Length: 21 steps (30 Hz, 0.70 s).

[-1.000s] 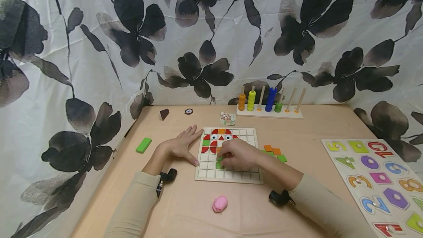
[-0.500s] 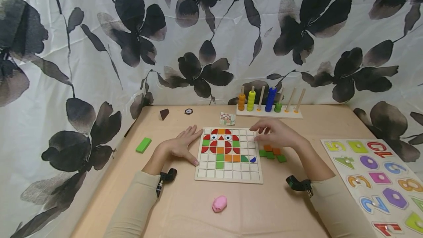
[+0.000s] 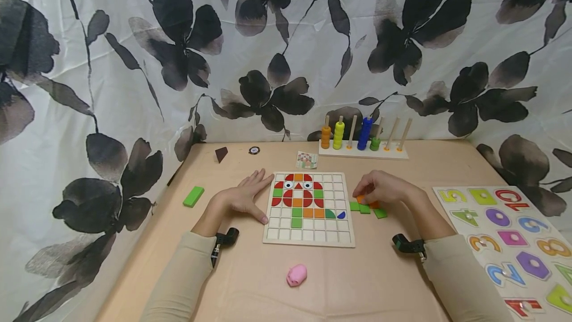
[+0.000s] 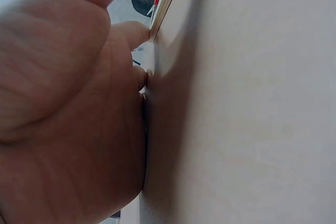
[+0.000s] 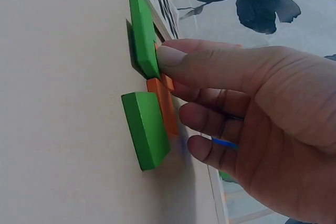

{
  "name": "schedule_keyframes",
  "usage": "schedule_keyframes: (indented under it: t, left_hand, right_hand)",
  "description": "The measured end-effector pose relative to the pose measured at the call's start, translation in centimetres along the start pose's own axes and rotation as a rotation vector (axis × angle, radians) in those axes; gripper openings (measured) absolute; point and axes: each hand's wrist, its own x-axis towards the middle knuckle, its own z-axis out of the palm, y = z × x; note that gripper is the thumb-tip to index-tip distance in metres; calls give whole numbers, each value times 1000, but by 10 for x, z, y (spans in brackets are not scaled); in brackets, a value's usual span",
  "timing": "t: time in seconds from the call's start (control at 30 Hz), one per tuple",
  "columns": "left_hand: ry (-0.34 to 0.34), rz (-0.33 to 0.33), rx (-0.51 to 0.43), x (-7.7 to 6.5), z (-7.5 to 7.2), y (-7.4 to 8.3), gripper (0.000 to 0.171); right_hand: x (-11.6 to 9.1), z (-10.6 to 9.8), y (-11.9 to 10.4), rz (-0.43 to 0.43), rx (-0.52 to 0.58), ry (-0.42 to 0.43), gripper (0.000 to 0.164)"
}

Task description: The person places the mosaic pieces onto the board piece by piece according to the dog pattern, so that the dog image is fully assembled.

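My left hand lies on the table with fingers spread, its thumb and index fingertip touching the left edge of the white grid board. On that board, coloured tiles form an owl-like figure with red quarter pieces, two eyes, and orange and green squares. To the right of the board, my right hand pinches an orange square tile among loose tiles. In the right wrist view its thumb and index finger are at that tile beside a green square tile. Another green tile leans near a second orange tile.
A small pattern card lies behind the board, and a peg stacker with coloured rings stands at the back. A number puzzle board lies on the right. A pink toy, a green block and a dark triangular piece are also on the table.
My right hand has left the board, where it was over the green squares, and moved right to the loose tiles, lowering onto an orange one. My left hand has stayed put.
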Motion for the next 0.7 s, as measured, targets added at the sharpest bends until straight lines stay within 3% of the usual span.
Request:
schedule_keyframes:
  t: [0.4, 0.6, 0.7]
  left_hand:
    - [5, 8, -7, -1, 0, 2, 131]
    - [3, 11, 23, -1, -1, 1, 132]
    - [3, 12, 23, 0, -1, 1, 131]
  right_hand:
    - [1, 1, 0, 32, 40, 13, 15]
    - [0, -2, -5, 44, 27, 187, 10]
    - [2, -2, -10, 6, 3, 280, 12]
